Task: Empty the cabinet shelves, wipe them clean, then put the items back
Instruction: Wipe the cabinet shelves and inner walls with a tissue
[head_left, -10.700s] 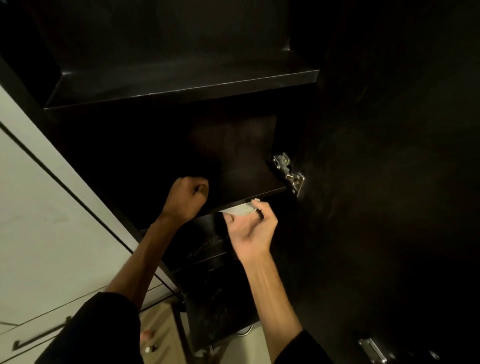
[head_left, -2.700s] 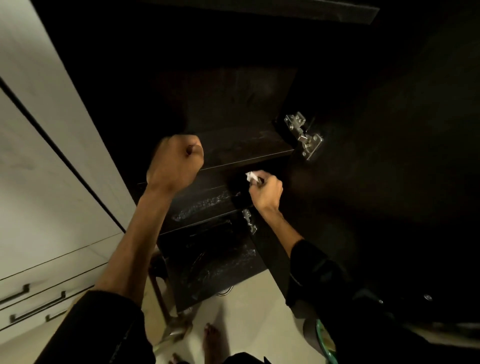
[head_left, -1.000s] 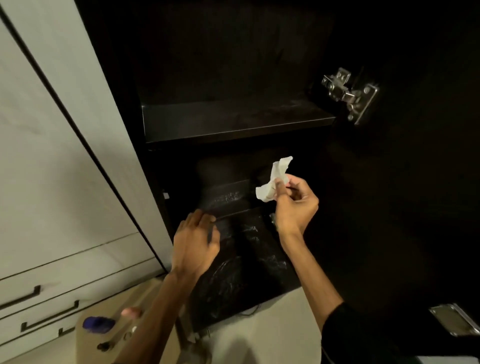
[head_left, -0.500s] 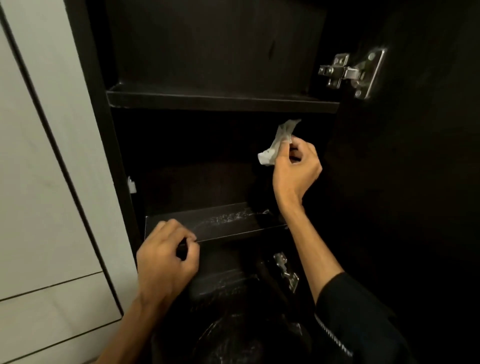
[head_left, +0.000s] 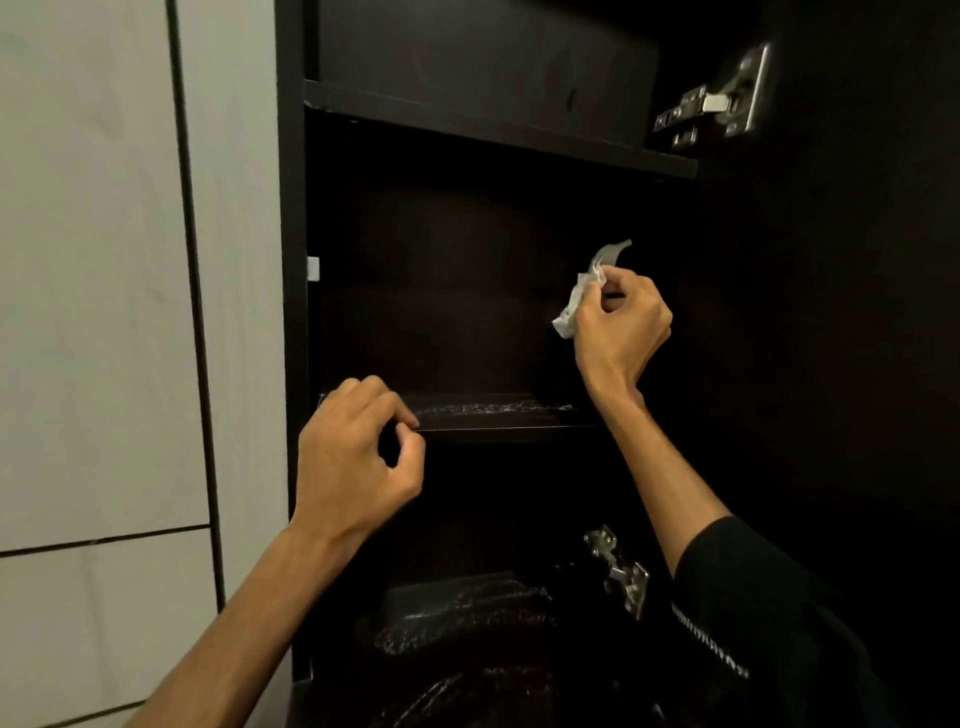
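Note:
The dark cabinet stands open with bare shelves: an upper shelf (head_left: 493, 130), a middle shelf (head_left: 498, 415) streaked with wet marks, and a lower shelf (head_left: 467, 608), also streaked. My right hand (head_left: 621, 327) pinches a crumpled white wipe (head_left: 576, 301) in the air above the right end of the middle shelf. My left hand (head_left: 358, 467) is at the left front of the middle shelf, its index finger over the edge and its thumb under it. No stored items are in view.
White panelled fronts (head_left: 104, 312) fill the left side. The dark cabinet door (head_left: 841, 312) hangs open on the right, with metal hinges at the top (head_left: 711, 104) and lower down (head_left: 621, 571). A small white peg (head_left: 312, 267) sits on the cabinet's left wall.
The view has dropped from the higher shelves to the middle shelf. My right hand with the wipe moved a little further into the cabinet. My left hand stayed at the shelf's front edge.

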